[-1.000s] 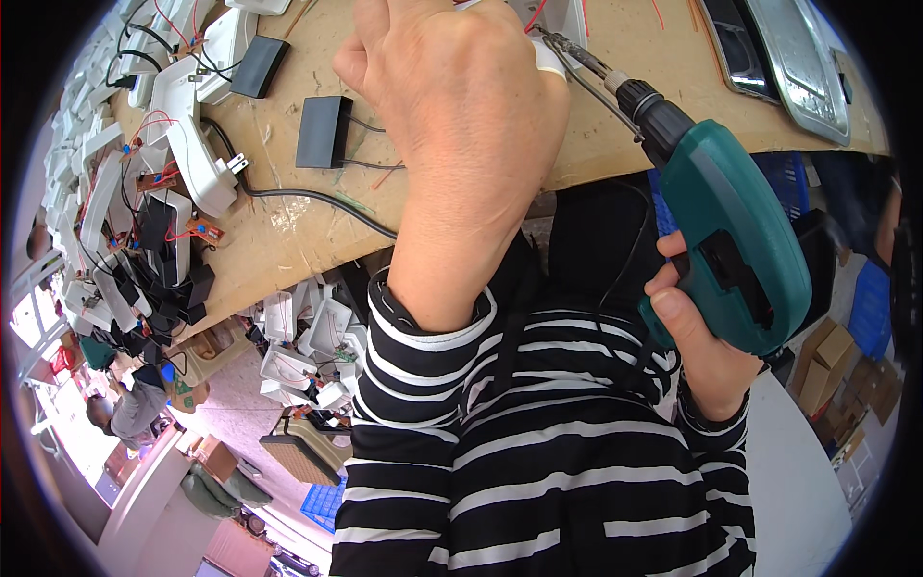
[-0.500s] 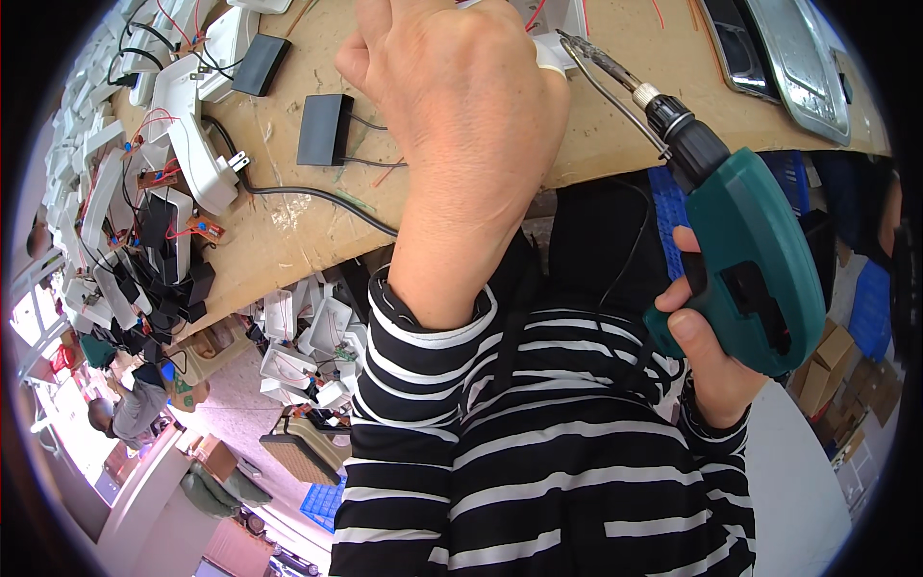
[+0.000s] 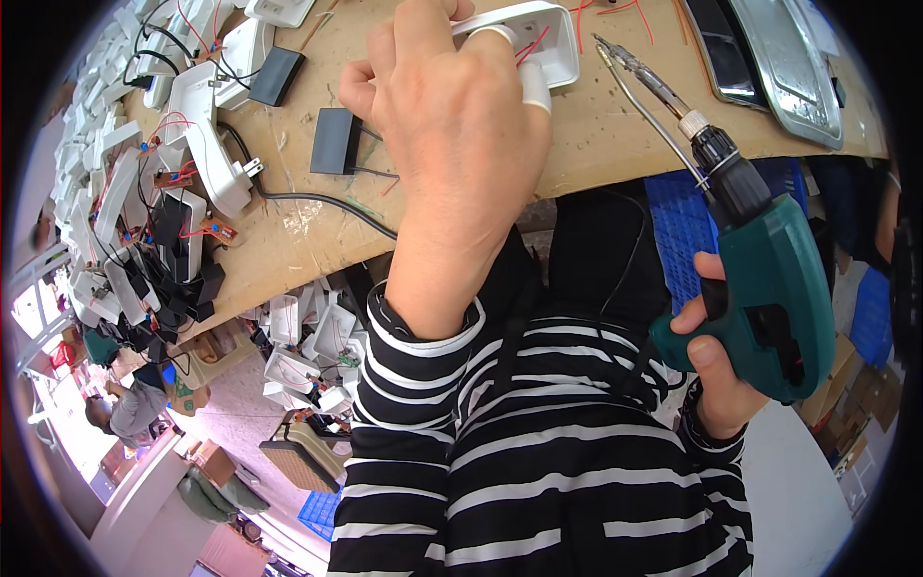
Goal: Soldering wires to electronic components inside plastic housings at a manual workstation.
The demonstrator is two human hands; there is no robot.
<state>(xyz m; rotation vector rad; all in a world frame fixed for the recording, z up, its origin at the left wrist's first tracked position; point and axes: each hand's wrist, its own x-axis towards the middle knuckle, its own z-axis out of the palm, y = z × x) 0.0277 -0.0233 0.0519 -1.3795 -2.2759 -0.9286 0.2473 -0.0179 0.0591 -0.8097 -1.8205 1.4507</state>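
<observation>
Palm down over the bench, my left hand (image 3: pixel 461 135) has white covers on two of its fingers. Its fingers are bent around a white plastic housing (image 3: pixel 562 53) with red wires inside; the hand hides much of that housing and the fingertips' exact grip. My right hand (image 3: pixel 716 361) is wrapped around the handle of a green soldering gun (image 3: pixel 784 288), a finger at its black trigger. The gun's metal tip and thin feed tube point up and left, apart from the housing. A small black box (image 3: pixel 335 141) with wires lies left of my left hand.
Another black box (image 3: pixel 277 77), a white housing with plug prongs (image 3: pixel 216 159) and a black cable (image 3: pixel 317 197) lie on the bench (image 3: pixel 288 226). Many white housings (image 3: pixel 91 183) are heaped at left. A metal tray (image 3: pixel 784 72) stands far right; a blue crate (image 3: pixel 678 226) is below the edge.
The white housing has come further into view beside my left hand. My right hand has lowered the soldering gun a little and shifted it right, taking its tip away from the housing.
</observation>
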